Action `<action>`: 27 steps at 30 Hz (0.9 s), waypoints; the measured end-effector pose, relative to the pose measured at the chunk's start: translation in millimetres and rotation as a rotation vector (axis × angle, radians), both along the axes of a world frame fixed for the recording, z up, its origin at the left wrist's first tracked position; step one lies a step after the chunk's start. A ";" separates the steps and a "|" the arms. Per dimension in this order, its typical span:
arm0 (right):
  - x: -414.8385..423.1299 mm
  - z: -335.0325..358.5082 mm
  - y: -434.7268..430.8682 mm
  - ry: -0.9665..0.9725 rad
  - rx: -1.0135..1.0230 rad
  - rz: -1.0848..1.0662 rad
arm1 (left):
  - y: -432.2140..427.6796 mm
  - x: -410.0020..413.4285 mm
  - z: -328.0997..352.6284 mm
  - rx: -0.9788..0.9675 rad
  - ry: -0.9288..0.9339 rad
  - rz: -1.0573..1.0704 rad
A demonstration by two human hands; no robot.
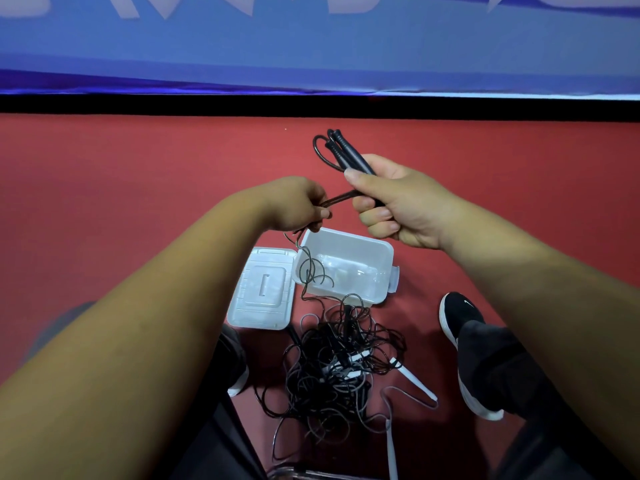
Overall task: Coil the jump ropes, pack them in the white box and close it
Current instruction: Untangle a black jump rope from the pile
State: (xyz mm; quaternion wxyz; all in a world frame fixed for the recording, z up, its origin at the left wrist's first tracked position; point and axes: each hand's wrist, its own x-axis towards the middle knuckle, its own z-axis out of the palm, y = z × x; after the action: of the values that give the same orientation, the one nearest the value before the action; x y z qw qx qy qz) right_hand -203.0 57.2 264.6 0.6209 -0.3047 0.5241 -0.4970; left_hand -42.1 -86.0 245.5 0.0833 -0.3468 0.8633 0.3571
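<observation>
**Head view: both hands hold one black rope above the open box**

The right hand [398,204] is raised over the red floor [138,168], its fingers curled tight round a pair of black handles [348,152] held side by side. The handle tips point up and away, and a small loop of cord bends out at their top. The left hand [296,202], just beside it, pinches the black cord [341,196] that runs between the two hands. The fingers are closed narrow on it.

From the left hand the cord drops in loose curls across the left rim of the white box [384,261]. The box stands open on the floor below the hands. I cannot tell whether anything lies in it beyond the cord hanging across its rim. Its lid [263,292] lies flat, touching the box's left side.

Nearer the person, a tangled pile of ropes [339,368], black and grey, lies just in front of the box. A white handle [415,379] sticks out to the pile's right. A black shoe [462,323] rests to the right of the pile.
</observation>
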 end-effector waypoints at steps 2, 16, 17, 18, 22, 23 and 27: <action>0.6 0.4 -0.3 0.019 0.003 0.024 | -1.1 0.0 -1.8 -0.028 -0.004 0.003; -9.3 0.0 14.5 0.067 0.249 0.435 | -5.5 6.6 15.6 0.424 0.508 0.135; -8.8 -0.9 15.2 0.078 0.265 0.473 | -5.2 5.9 16.9 0.428 0.511 0.121; -7.7 -1.4 16.0 0.089 0.280 0.504 | -4.5 5.3 18.5 0.425 0.506 0.110; -6.8 -10.7 15.0 0.164 0.339 0.517 | -2.9 2.9 27.1 0.333 0.456 0.039; -7.9 -13.9 13.8 0.186 0.351 0.495 | -1.9 2.4 29.6 0.287 0.443 0.021; -15.1 -22.3 7.6 0.281 0.385 0.375 | 5.3 1.5 36.4 0.130 0.408 0.006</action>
State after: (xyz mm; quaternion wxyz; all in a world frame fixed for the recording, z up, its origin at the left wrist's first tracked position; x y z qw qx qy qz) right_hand -218.1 64.8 242.3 0.6696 -0.3385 0.6240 -0.2183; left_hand -40.6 -80.7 281.9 -0.0717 -0.2637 0.8364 0.4751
